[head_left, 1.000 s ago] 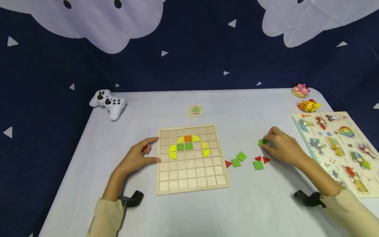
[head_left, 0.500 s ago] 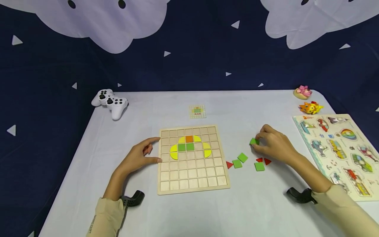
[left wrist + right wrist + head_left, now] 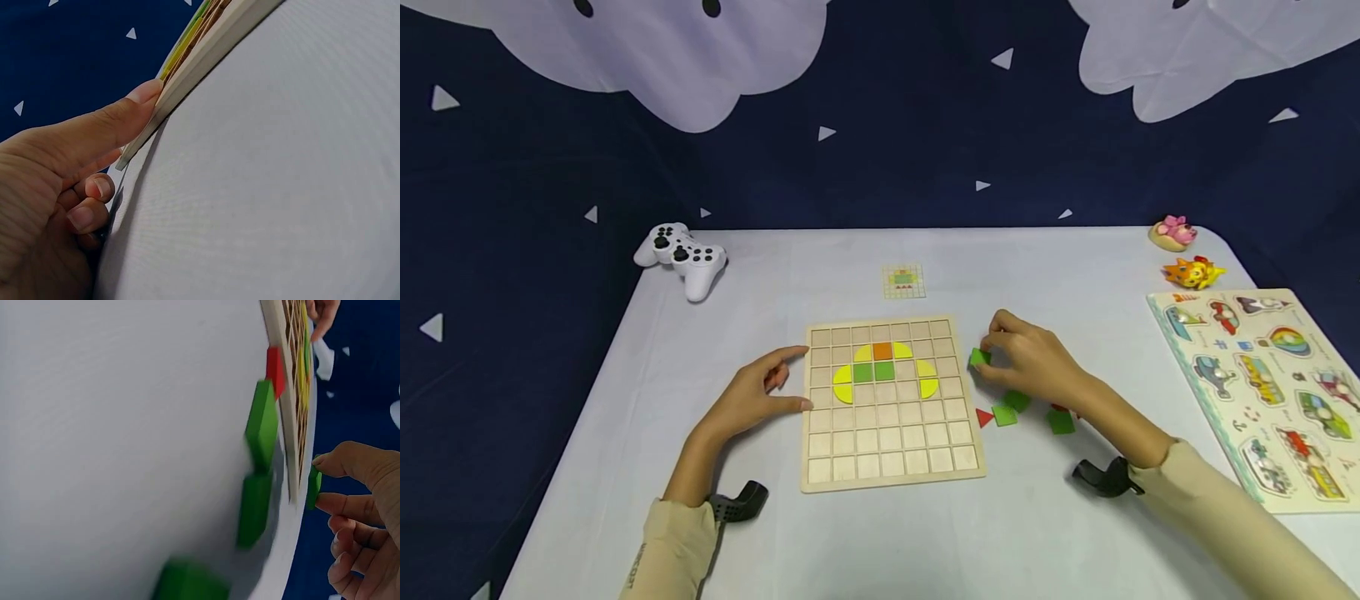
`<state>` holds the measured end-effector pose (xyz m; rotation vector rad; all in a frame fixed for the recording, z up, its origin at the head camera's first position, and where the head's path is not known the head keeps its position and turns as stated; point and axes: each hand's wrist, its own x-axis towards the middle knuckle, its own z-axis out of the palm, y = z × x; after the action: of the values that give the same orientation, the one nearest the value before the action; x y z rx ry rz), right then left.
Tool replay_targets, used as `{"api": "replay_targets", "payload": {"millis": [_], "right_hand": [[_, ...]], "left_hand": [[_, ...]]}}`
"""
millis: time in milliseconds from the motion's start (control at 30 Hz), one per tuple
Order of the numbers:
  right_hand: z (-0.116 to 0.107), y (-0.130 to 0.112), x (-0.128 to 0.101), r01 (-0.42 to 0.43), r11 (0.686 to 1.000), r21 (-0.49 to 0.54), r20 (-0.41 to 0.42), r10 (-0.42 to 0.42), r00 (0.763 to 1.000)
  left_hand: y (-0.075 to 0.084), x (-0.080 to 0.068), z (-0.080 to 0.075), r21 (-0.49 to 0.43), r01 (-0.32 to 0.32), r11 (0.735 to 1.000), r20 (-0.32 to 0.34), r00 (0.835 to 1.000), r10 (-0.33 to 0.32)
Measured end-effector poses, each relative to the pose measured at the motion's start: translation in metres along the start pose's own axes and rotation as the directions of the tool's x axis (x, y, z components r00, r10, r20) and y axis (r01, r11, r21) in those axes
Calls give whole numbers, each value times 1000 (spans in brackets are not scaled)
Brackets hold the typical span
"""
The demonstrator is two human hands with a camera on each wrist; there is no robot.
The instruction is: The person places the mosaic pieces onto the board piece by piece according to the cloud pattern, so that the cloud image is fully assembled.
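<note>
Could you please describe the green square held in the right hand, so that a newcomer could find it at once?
Start at the wooden grid board in the middle of the table. Just off its right edge hovers the right hand, pinching a green square in its fingers. Unlike the other green squares, which lie flat on the table nearer the person, this one is lifted.

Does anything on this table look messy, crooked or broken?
Nothing looks damaged. The only untidy spot is the loose green squares and a red triangle lying at different angles on the table beside the wooden grid board, just below the right hand.
</note>
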<state>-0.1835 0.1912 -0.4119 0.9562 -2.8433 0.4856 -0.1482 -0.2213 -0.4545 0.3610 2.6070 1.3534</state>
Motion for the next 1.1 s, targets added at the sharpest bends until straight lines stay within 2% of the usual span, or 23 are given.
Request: {"api": "replay_targets", "payload": {"millis": [267, 533, 767, 1100], "right_hand": [[8, -29, 26, 103, 994, 29, 4, -103, 995], [20, -51, 44, 159, 985, 73, 55, -163, 985], [29, -56, 50, 185, 981, 51, 91, -189, 978], [39, -59, 53, 189, 979, 71, 68, -194, 979]], "left_hand": [[1, 0, -1, 10, 10, 1000, 1, 1000, -10], [0, 0, 0, 7, 7, 1000, -1, 1000, -7], [-2, 0, 0, 28, 1, 1000, -9, 1000, -1], [-1, 0, 1, 18, 17, 1000, -5, 1000, -17]]}}
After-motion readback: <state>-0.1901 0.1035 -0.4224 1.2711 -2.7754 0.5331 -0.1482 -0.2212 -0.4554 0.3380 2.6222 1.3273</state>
